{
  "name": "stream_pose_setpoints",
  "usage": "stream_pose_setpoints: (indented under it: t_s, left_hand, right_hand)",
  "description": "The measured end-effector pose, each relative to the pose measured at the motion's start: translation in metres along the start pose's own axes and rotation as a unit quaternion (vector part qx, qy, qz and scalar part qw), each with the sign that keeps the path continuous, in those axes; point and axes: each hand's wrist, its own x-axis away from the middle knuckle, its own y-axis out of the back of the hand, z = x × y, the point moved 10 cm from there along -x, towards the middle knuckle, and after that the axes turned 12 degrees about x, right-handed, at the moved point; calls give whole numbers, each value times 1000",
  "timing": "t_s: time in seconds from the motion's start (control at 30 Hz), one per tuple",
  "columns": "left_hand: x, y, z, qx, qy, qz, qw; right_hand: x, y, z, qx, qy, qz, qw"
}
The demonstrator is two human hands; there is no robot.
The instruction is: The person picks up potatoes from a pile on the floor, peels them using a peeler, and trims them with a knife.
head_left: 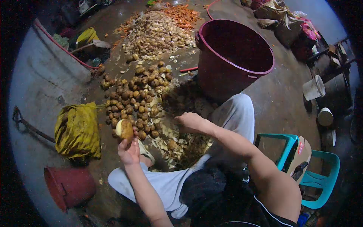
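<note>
Left hand (129, 152) holds a partly peeled potato (124, 129), right hand (188, 122) near peelings (167, 132).

The brown floor (281, 104) carries a spread of potatoes (128, 92) mid-scene, with peelings (166, 132) just right of them. Far off lie a pale heap (157, 34) and orange scraps (183, 16). A tub (211, 77) stands right; a yellow sack (77, 132) and red bucket (79, 185) sit left, a teal chair (317, 181) near right.
</note>
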Motion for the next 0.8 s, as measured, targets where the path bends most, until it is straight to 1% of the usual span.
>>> stream_pose_setpoints:
  t_s: [0.1, 0.13, 0.17, 0.2, 0.27, 0.33, 0.4, 0.43, 0.5, 0.53, 0.57, 0.63, 0.67, 0.7, 0.73, 0.8]
  left_hand:
    - [1, 5, -2, -19, -13, 3, 1000]
    - [1, 13, -4, -10, -30, -34, 999]
    - [2, 20, -7, -1, -47, -71, 996]
    - [2, 21, -8, -1, -48, -72, 996]
    - [2, 15, 0, 17, 0, -43, 999]
    - [1, 18, 2, 25, 0, -61, 998]
    - [4, 22, 1, 32, -2, -81, 996]
    - [6, 23, 1, 16, -2, -90, 996]
    - [7, 29, -1, 0, -3, -99, 995]
    - [5, 36, -2, 5, -10, -97, 995]
    - [6, 36, -4, 9, -18, -95, 995]
    - [10, 42, -8, -12, -22, -111, 993]
    - [11, 44, -10, -23, -26, -120, 992]
    - [12, 46, -12, -33, -29, -128, 991]
    - [11, 46, -12, -29, -23, -112, 993]
    - [10, 49, -11, -25, -20, -98, 995]
  right_hand:
    - [-1, -1, 5, 9, -2, 12, 1000]
    - [-1, 0, 6, 9, 1, 13, 1000]
    - [-1, 5, 7, 12, 11, -19, 1000]
    - [0, 10, 8, 14, 20, -50, 998]
    - [-2, 5, 8, 19, 20, -54, 998]
    - [-4, -2, 7, 25, 19, -58, 998]
    - [-6, -30, 8, 28, -5, 73, 997]
    - [-4, -30, 8, 28, -3, 74, 997]
    - [7, -37, -5, 35, -7, 118, 992]
    - [3, -43, -23, 50, -51, 106, 992]
    - [7, -37, -29, 94, -70, 79, 990]
    - [3, -41, -35, 153, -58, 59, 985]
    - [5, -39, -33, 155, -55, 60, 984]
    - [7, -31, -26, 175, -40, 23, 984]
    - [9, -24, -19, 193, -25, -13, 981]
    - [9, -21, -16, 184, -30, -10, 982]
